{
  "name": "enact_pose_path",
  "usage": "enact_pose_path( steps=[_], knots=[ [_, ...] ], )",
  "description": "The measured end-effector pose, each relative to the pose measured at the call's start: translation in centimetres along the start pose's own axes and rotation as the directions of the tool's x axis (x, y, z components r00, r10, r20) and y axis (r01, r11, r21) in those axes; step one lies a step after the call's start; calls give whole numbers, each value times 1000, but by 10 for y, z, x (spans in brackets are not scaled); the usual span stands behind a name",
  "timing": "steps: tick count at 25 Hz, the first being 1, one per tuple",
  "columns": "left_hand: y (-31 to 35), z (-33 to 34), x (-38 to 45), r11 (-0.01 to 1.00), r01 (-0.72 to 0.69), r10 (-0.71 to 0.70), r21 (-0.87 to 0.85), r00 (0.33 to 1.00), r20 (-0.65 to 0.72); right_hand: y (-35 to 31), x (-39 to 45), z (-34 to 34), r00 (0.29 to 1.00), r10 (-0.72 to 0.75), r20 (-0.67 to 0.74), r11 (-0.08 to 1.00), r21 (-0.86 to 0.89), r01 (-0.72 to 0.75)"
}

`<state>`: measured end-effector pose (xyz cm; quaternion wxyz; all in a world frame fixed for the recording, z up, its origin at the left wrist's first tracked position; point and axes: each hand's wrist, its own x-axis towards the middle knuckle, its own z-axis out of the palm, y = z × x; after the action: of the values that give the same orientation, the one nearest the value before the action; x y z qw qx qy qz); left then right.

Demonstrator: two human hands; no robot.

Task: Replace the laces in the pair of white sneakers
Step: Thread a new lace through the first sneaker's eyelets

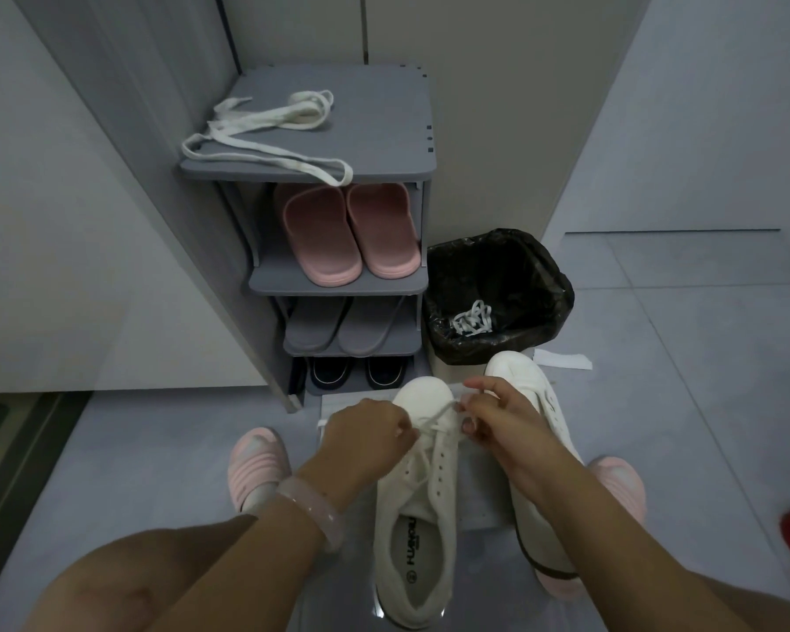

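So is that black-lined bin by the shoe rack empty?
No. The bin holds a bundled white lace lying on its black liner.

A home entryway: shoe rack (265, 281) of slippers (345, 234), lined bin (553, 285)

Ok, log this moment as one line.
phase: lacing left sneaker | left hand: pinches lace | right hand: pinches lace | spare laces: on rack
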<state>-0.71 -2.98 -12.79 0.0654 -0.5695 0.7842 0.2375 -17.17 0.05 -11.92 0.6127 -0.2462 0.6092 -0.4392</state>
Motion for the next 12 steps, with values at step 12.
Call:
enact_pose_path(
  steps=[12],
  knots=[
    [23, 30, 4, 980, -86, 97, -180, 994, 50, 32, 17, -12, 911, -58, 408, 408, -823, 395]
  ],
)
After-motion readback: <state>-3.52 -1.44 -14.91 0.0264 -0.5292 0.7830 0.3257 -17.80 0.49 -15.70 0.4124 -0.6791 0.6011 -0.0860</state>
